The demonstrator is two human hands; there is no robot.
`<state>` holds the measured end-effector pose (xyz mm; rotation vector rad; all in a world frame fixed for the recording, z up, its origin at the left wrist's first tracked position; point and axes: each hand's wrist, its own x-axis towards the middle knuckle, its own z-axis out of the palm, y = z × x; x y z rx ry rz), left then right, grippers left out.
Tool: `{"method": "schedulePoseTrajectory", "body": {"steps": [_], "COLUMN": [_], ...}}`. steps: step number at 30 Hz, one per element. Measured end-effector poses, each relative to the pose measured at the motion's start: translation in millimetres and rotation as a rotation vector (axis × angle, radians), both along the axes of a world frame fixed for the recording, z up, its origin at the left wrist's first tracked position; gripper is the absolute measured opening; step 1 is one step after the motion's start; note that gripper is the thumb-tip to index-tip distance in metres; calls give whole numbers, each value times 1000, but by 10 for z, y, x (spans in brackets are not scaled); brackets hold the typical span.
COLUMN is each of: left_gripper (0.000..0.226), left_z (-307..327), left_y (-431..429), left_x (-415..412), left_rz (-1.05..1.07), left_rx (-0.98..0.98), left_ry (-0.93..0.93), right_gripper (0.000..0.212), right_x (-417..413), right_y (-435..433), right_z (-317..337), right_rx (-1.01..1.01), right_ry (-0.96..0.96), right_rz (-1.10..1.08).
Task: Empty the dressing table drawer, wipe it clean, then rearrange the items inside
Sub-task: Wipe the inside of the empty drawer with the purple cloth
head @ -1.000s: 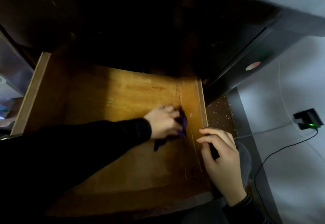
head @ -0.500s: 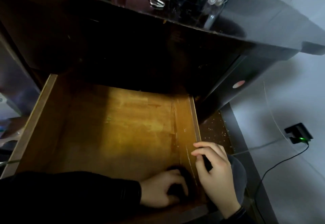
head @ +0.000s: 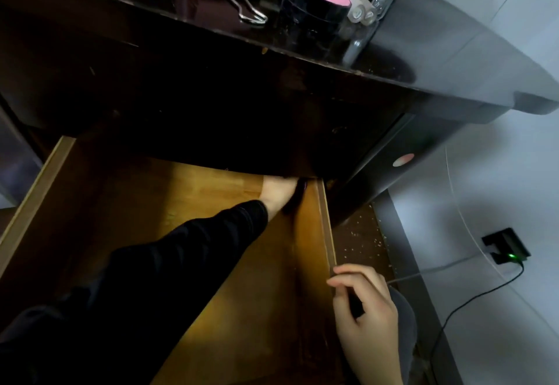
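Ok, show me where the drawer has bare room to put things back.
The drawer floor is bare left of the sleeve, up to the left wall, and in the strip between sleeve and right wall. The back right corner holds the left hand and cloth. The tabletop above is crowded: jar, binder clip, tubes.
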<state>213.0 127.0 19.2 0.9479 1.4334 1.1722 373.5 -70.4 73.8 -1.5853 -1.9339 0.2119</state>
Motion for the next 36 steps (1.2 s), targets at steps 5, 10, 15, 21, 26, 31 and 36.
{"method": "schedulePoseTrajectory", "body": {"steps": [5, 10, 15, 21, 26, 31, 36], "left_gripper": [50, 76, 43, 43, 38, 34, 32], "left_z": [-114, -270, -63, 17, 250, 172, 137], "left_y": [-512, -1685, -2165, -1911, -1410, -2178, -2112], "left_x": [40, -223, -193, -104, -121, -22, -35], "left_rz": [-171, -733, -872, -618, -304, -709, -725], "left_rx": [126, 211, 214, 372, 351, 451, 488], "left_ry": [57, 112, 12, 100, 62, 101, 129], "right_gripper": [33, 30, 33, 33, 28, 34, 32], "right_x": [-8, 12, 41, 94, 70, 32, 10], "right_y": [10, 13, -27, -10, 9, -39, -39], "right_z": [20, 38, 21, -44, -59, 4, 30], "right_rx": [-10, -37, -66, -38, -150, -167, -158], "right_ry": [-9, 169, 353, 393, 397, 407, 388], "right_rz": [-8, -26, -173, -194, -191, -231, -231]}}
